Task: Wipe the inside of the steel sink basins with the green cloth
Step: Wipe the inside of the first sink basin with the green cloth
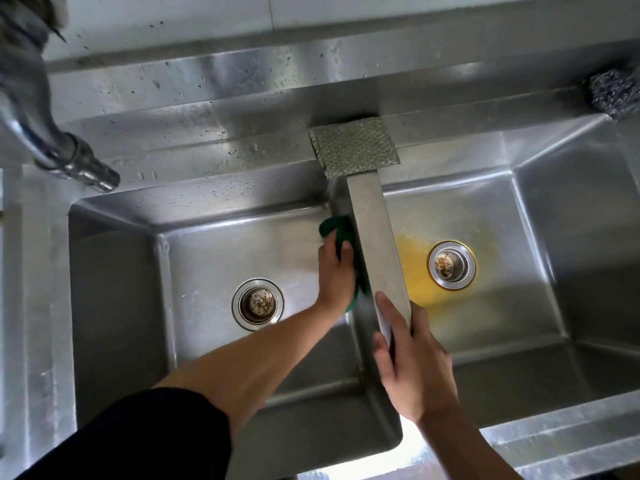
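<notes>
Left rectangular steel sink basin (207, 258): left hand (336, 271) clutches crumpled green cloth (337, 226) against its 3 o'clock wall. Flat steel divider ridge (374, 237): right hand (412, 362) clasps it, bracing. Right rectangular steel sink basin (502, 216): yellow residue (412, 271) at drain's 9 o'clock, unwiped. Risks: wet cloth slipping free; residue smearing.

The steel sink basins (207, 258) have a brushed, dull sheen, streaked and water-spotted. The steel divider (372, 244) between them looks matt and scuffed. Just left of the divider is a soft green cloth (337, 227). At the divider's far end lies a coarse, speckled grey scouring pad (353, 147). Far right of the divider sits a wiry metal scrubber (613, 95); far left, a glossy chrome tap (72, 159).
</notes>
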The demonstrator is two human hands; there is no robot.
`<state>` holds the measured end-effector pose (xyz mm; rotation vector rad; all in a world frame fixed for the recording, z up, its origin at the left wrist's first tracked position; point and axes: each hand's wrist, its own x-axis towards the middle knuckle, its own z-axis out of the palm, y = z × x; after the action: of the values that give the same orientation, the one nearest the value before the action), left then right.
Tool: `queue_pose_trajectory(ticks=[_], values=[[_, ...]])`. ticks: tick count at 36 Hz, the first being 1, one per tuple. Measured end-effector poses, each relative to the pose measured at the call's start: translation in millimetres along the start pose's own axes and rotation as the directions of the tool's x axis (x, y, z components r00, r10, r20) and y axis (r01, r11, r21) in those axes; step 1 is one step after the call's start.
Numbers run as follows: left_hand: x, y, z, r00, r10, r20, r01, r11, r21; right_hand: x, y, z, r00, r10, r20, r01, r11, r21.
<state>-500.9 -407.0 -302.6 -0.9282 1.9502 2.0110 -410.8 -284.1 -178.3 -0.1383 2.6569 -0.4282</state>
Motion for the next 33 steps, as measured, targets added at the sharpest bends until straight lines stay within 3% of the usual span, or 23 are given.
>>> queue_pose_trajectory(ticks=[6, 12, 18, 21, 24, 28, 33], values=[[-77, -19, -2, 0.992, 0.123, 0.014, -0.124, 0.992, 0.023, -2, 2, 2, 1.0, -0.012, 0.011, 0.012, 1.0, 0.008], [-26, -6, 9, 0.993, -0.118, -0.013, 0.117, 0.992, -0.044, -1, 0, 1, 1.0, -0.013, -0.009, 0.013, 1.0, -0.002], [-84, -11, 1, 0.993, 0.117, -0.022, -0.116, 0.993, 0.021, -1, 2, 3, 1.0, -0.021, -0.023, 0.022, 0.999, 0.025], [-83, -22, -7, 0.995, 0.096, -0.002, -0.095, 0.995, 0.025, -1, 1, 4, 0.999, -0.015, -0.032, 0.016, 0.999, 0.029], [-52, -17, -16, 0.987, 0.032, -0.156, -0.038, 0.999, -0.035, -2, 0, 3, 0.999, -0.003, -0.037, 0.004, 1.0, 0.024], [-3, 9, -46, 0.901, -0.02, -0.433, -0.065, 0.981, -0.181, -1, 0, 3, 1.0, 0.004, -0.025, -0.004, 1.0, 0.001], [32, 35, -108, 0.814, 0.125, -0.567, -0.218, 0.971, -0.099, -2, -3, 2, 0.999, 0.025, -0.023, -0.025, 1.0, 0.003]])
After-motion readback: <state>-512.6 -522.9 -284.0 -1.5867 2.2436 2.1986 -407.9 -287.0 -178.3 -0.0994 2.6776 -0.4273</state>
